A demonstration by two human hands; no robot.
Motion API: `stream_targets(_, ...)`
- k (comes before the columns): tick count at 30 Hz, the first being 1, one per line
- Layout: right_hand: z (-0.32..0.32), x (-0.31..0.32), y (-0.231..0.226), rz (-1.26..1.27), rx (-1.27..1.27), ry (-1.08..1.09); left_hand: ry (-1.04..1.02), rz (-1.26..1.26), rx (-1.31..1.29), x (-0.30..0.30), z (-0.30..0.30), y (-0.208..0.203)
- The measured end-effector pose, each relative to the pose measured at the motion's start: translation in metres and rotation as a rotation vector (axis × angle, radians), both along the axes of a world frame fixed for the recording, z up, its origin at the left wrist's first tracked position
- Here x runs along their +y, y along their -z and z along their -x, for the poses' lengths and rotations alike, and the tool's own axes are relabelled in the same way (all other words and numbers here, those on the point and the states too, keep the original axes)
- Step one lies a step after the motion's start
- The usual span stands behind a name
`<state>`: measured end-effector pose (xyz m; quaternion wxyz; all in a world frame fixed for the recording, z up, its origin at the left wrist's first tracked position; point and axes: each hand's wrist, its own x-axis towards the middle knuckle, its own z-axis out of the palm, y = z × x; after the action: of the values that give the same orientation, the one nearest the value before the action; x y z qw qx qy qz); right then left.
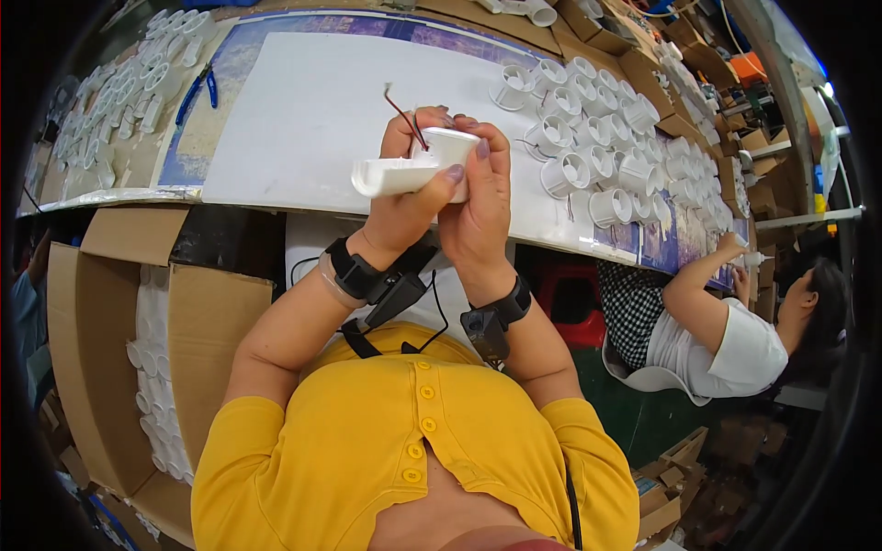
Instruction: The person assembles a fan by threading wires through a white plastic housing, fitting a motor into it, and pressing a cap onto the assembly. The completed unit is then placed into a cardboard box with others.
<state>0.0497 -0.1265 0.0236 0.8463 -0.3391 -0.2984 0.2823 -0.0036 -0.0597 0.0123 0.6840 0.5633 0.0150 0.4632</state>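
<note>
Both my hands hold a white plastic housing (pixel 393 177) above the table's near edge. Its trough-like arm points left, and a wider rounded end sits between my palms. A thin red and black wire pair (pixel 405 118) sticks up out of it, tipped by a small pale connector. My left hand (pixel 409 209) wraps it from the left, thumb pressed on its near side. My right hand (pixel 484 188) closes round the rounded end, thumb along its side. My fingers partly hide the housing.
White cylindrical cups (pixel 609 208), some with wires, crowd the table's right. White plastic parts (pixel 124 101) and blue-handled pliers (pixel 196 94) lie left. A carton (pixel 90 358) of white parts stands below left. A co-worker (pixel 707 340) sits at right, holding a small white thing.
</note>
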Motion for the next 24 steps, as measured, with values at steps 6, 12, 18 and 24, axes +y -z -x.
stream_targets(6, 0.003, 0.001, -0.006, 0.014, -0.05, 0.041, 0.455, 0.491, -0.278, 0.009, -0.005, -0.003)
stream_targets(12, 0.002, 0.007, 0.005, -0.087, -0.199, 0.062, 0.477, 0.5, -0.274, 0.015, -0.009, -0.008)
stream_targets(18, -0.006, 0.01, 0.02, 0.122, 0.053, 0.054, 0.199, 0.36, 0.056, 0.009, -0.004, 0.007)
stream_targets(24, -0.021, -0.003, 0.013, 0.078, 0.333, -0.131, -0.071, -0.379, 0.262, 0.008, 0.004, -0.005)
